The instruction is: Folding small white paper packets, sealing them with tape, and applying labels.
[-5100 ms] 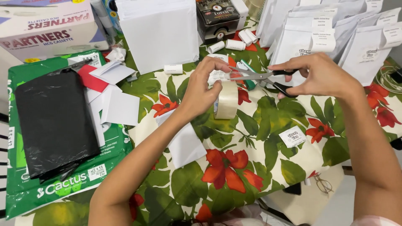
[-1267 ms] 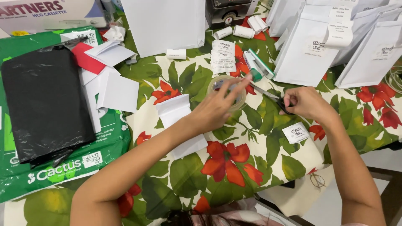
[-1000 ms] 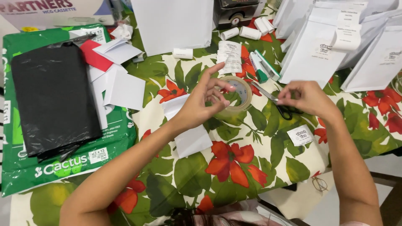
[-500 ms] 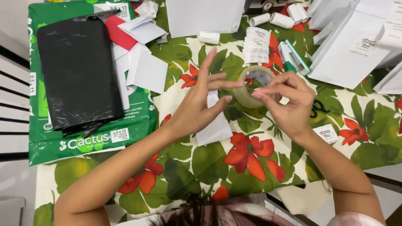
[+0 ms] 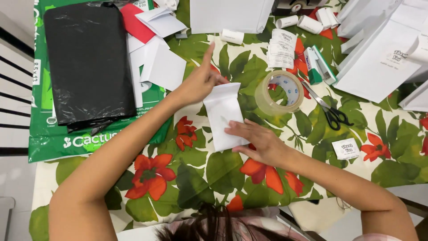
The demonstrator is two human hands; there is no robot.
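A small white paper pouch point(image 5: 223, 111) lies flat on the floral tablecloth point(image 5: 214, 169). My left hand point(image 5: 198, 82) rests on its folded top edge, thumb and fingers pinching the flap, forefinger raised. My right hand point(image 5: 258, 140) presses flat on the pouch's lower right corner, fingers spread. A roll of clear tape point(image 5: 279, 92) stands on edge just right of the pouch, free of both hands. Black-handled scissors point(image 5: 327, 109) lie further right.
A black plastic bag point(image 5: 84, 62) lies on green packs at the left, with loose white and red papers point(image 5: 156, 62) beside it. White paper bags point(image 5: 379, 58) fill the top right. Small paper rolls point(image 5: 307, 22), a label stack point(image 5: 281, 49) and a small sticker point(image 5: 347, 148) lie around.
The tape roll, held in both hands before, now stands on the table. Both hands have moved onto the white pouch. The view has shifted to the left.
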